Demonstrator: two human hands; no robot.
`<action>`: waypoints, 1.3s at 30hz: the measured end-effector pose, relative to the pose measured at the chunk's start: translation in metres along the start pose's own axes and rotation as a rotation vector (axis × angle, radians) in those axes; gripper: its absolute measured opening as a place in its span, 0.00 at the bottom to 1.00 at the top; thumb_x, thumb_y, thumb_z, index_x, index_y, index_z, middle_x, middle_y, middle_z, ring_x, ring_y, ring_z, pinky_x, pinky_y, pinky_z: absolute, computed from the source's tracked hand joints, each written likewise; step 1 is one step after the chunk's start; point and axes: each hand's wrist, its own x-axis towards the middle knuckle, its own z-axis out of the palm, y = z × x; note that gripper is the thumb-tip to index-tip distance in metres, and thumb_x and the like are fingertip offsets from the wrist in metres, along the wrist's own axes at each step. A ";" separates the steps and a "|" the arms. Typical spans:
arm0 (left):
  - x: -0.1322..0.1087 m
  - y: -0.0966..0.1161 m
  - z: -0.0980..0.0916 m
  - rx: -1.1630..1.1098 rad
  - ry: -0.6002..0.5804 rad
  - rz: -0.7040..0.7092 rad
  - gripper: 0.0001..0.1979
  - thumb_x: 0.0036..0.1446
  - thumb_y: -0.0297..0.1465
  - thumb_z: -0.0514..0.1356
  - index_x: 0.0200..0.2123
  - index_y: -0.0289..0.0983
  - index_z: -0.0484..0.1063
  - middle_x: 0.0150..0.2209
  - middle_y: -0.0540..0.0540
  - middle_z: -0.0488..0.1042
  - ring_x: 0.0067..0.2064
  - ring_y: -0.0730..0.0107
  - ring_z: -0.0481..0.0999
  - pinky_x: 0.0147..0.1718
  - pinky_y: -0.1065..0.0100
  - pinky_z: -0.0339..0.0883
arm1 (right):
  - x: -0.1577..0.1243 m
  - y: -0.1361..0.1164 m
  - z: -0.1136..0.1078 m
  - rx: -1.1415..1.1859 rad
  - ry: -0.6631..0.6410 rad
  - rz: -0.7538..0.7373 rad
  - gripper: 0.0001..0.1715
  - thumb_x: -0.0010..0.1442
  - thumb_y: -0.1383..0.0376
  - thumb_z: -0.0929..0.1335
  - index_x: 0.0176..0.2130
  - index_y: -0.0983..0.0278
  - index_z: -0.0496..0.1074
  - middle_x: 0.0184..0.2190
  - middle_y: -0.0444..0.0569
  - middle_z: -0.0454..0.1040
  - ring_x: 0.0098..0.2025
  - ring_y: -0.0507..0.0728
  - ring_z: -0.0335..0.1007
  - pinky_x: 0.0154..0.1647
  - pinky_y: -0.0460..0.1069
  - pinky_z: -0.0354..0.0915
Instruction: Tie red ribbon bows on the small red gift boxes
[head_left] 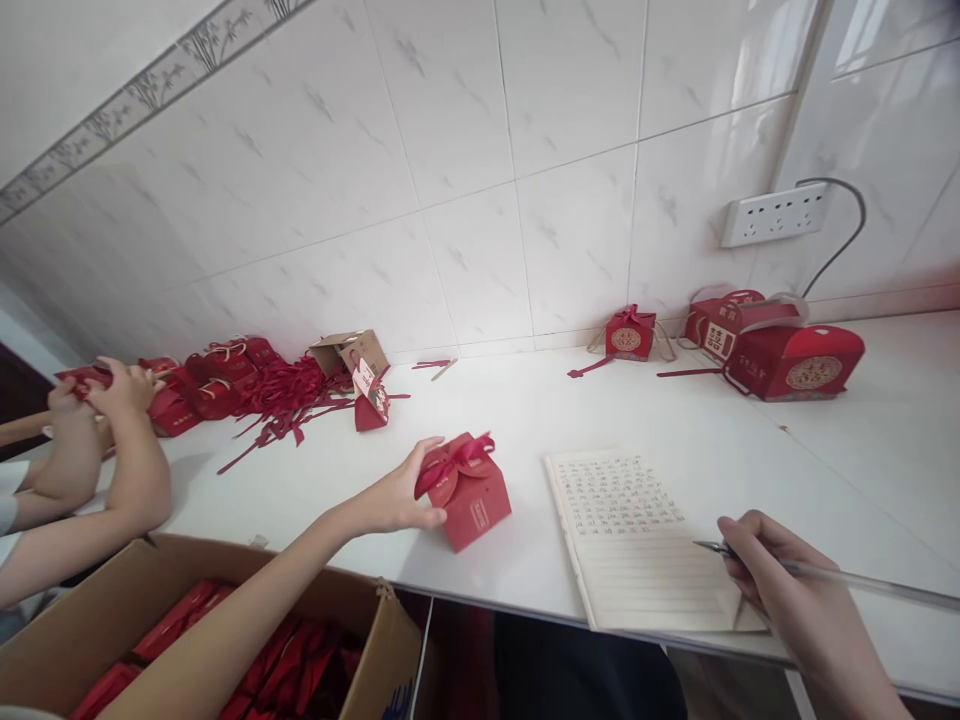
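My left hand (411,490) reaches in from the lower left and is closed around the near-left side of a small red gift box (480,508). The box has petal-like flaps on top and a dark pink ribbon bow (459,460); it leans a little on the white table. In my right hand (795,580) is a pen (832,573), its tip pointing left just above an open lined notebook (637,570). Rows of handwriting fill the page's upper half. Part of the page's lower right corner is hidden behind the right hand.
A cardboard carton (397,630) of red boxes stands below the table edge. Another person's hands (124,390) hold a red box at far left, near a ribbon pile (281,385). Larger red boxes (806,362) sit at back right, under a power strip (776,215).
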 end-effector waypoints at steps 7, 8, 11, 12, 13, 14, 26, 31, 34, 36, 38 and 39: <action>-0.006 0.018 0.016 -0.200 -0.222 0.126 0.50 0.43 0.38 0.65 0.64 0.41 0.39 0.64 0.39 0.51 0.63 0.50 0.53 0.59 0.55 0.49 | 0.000 -0.029 0.005 0.075 0.070 -0.013 0.25 0.53 0.43 0.65 0.28 0.63 0.65 0.17 0.44 0.65 0.16 0.49 0.55 0.14 0.43 0.54; 0.000 0.018 0.019 -0.248 -0.211 0.140 0.50 0.43 0.39 0.65 0.64 0.41 0.40 0.63 0.39 0.52 0.62 0.50 0.54 0.59 0.54 0.49 | 0.003 -0.035 0.008 0.064 0.041 -0.067 0.26 0.54 0.43 0.63 0.29 0.63 0.66 0.17 0.45 0.66 0.15 0.50 0.56 0.14 0.44 0.55; 0.022 0.020 0.027 -0.347 -0.177 0.163 0.49 0.42 0.38 0.66 0.63 0.41 0.42 0.64 0.38 0.50 0.62 0.49 0.54 0.58 0.53 0.50 | 0.024 -0.056 0.028 -0.017 -0.239 -0.193 0.27 0.56 0.44 0.61 0.28 0.64 0.67 0.17 0.48 0.69 0.16 0.52 0.62 0.14 0.44 0.57; 0.029 0.021 0.031 -0.368 -0.170 0.163 0.49 0.41 0.38 0.66 0.63 0.41 0.44 0.64 0.38 0.50 0.62 0.50 0.53 0.58 0.54 0.50 | 0.033 -0.064 0.038 -0.056 -0.331 -0.222 0.27 0.57 0.44 0.61 0.27 0.64 0.66 0.18 0.49 0.69 0.18 0.52 0.64 0.14 0.44 0.57; 0.034 0.023 0.035 -0.389 -0.166 0.159 0.48 0.41 0.37 0.67 0.63 0.41 0.45 0.64 0.39 0.51 0.63 0.51 0.53 0.58 0.55 0.51 | 0.044 -0.071 0.048 -0.084 -0.429 -0.271 0.25 0.57 0.46 0.62 0.28 0.64 0.67 0.21 0.49 0.71 0.21 0.53 0.67 0.16 0.44 0.60; 0.039 0.025 0.039 -0.414 -0.156 0.152 0.46 0.42 0.37 0.66 0.62 0.42 0.46 0.63 0.39 0.52 0.62 0.51 0.54 0.58 0.55 0.51 | 0.055 -0.078 0.058 -0.102 -0.502 -0.322 0.23 0.56 0.46 0.64 0.30 0.64 0.67 0.24 0.50 0.72 0.25 0.54 0.68 0.17 0.44 0.61; 0.043 0.040 0.075 -0.035 0.585 0.216 0.10 0.53 0.36 0.57 0.38 0.40 0.71 0.50 0.44 0.67 0.54 0.61 0.66 0.55 0.58 0.57 | 0.062 -0.068 0.111 0.225 -0.682 -0.409 0.20 0.51 0.51 0.70 0.30 0.62 0.62 0.25 0.43 0.64 0.27 0.53 0.61 0.28 0.49 0.59; 0.043 0.046 0.072 -0.019 0.464 0.191 0.06 0.53 0.34 0.57 0.32 0.39 0.71 0.43 0.45 0.70 0.49 0.62 0.69 0.52 0.58 0.60 | 0.057 -0.072 0.111 0.311 -0.706 -0.298 0.20 0.49 0.54 0.72 0.29 0.62 0.62 0.24 0.42 0.64 0.28 0.52 0.62 0.30 0.49 0.60; 0.043 0.042 0.073 -0.043 0.446 0.163 0.08 0.54 0.35 0.55 0.32 0.39 0.72 0.45 0.45 0.70 0.51 0.60 0.67 0.53 0.56 0.58 | 0.057 -0.074 0.107 0.388 -0.791 -0.168 0.19 0.48 0.56 0.73 0.32 0.63 0.63 0.23 0.41 0.64 0.28 0.52 0.62 0.30 0.48 0.59; 0.043 0.040 0.073 -0.053 0.431 0.165 0.09 0.54 0.36 0.55 0.33 0.39 0.72 0.46 0.44 0.69 0.52 0.60 0.66 0.54 0.56 0.57 | 0.057 -0.075 0.104 0.474 -0.845 -0.087 0.19 0.47 0.58 0.74 0.33 0.63 0.64 0.23 0.40 0.65 0.28 0.51 0.61 0.30 0.47 0.57; 0.043 0.039 0.072 -0.052 0.408 0.179 0.09 0.55 0.36 0.54 0.33 0.39 0.72 0.46 0.44 0.69 0.51 0.60 0.66 0.54 0.56 0.56 | 0.055 -0.074 0.103 0.551 -0.910 -0.029 0.19 0.47 0.59 0.74 0.32 0.63 0.64 0.23 0.40 0.65 0.27 0.50 0.59 0.30 0.47 0.54; 0.043 0.040 0.072 -0.051 0.399 0.186 0.09 0.55 0.35 0.54 0.33 0.39 0.72 0.46 0.45 0.69 0.51 0.61 0.67 0.54 0.57 0.57 | 0.054 -0.074 0.103 0.576 -0.944 -0.012 0.19 0.47 0.59 0.74 0.31 0.63 0.63 0.23 0.40 0.64 0.27 0.50 0.58 0.29 0.47 0.53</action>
